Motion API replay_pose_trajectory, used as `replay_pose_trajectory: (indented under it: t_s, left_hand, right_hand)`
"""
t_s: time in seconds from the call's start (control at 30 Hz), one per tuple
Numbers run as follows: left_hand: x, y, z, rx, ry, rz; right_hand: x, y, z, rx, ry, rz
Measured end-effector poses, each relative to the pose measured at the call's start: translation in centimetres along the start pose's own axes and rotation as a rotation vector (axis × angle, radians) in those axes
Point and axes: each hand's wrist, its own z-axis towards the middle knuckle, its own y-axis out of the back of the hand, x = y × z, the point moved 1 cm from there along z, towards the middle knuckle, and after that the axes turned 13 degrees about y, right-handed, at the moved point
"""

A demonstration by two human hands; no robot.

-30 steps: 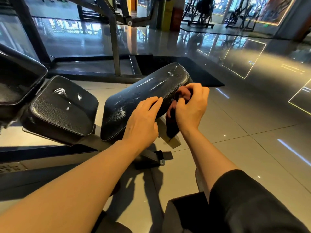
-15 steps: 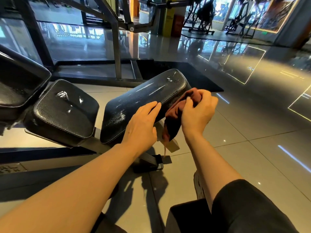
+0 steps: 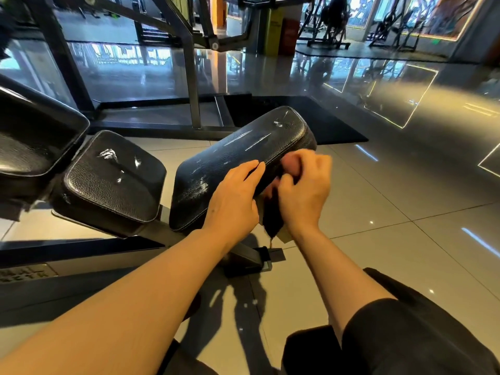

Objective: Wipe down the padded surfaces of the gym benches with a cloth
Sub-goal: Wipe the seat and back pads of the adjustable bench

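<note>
Cloth (image 3: 272, 216), reddish-brown and bunched, sits in the right hand (image 3: 304, 189), whose fingers curl round its upper part while the loose end hangs straight down below the fist. That grip presses against the near side edge of the long black bench pad (image 3: 243, 155), close to the pad's middle. Just left of the grip, the left hand (image 3: 234, 200) lies flat on top of the same pad, fingers straight and together, holding nothing, its fingertips almost touching the right hand's knuckles. Scuffed, pale marks show on the pad's leather further left of the 2 hands and beyond them toward its far end. A 2nd, squarer seat pad (image 3: 113, 180) stands well to the left of the grip, apart from the long pad by a narrow gap, with its own worn patches. Beneath the hands, the bench's metal foot (image 3: 247, 259) rests on glossy floor tiles (image 3: 405, 212). A dark sleeve (image 3: 405, 334) covers the right upper arm near the camera.
</note>
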Motion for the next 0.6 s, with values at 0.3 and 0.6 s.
replay_pose_trajectory:
  t_s: [0.3, 0.6]
  left_hand:
    - [0.1, 0.0, 0.2, -0.017, 0.019, 0.004]
    - [0.1, 0.1, 0.0, 0.013, 0.012, 0.009]
  right_hand:
    - [-0.9, -1.2, -0.1, 0.005, 0.077, -0.069]
    - [-1.1, -0.1, 1.3, -0.044, 0.133, -0.122]
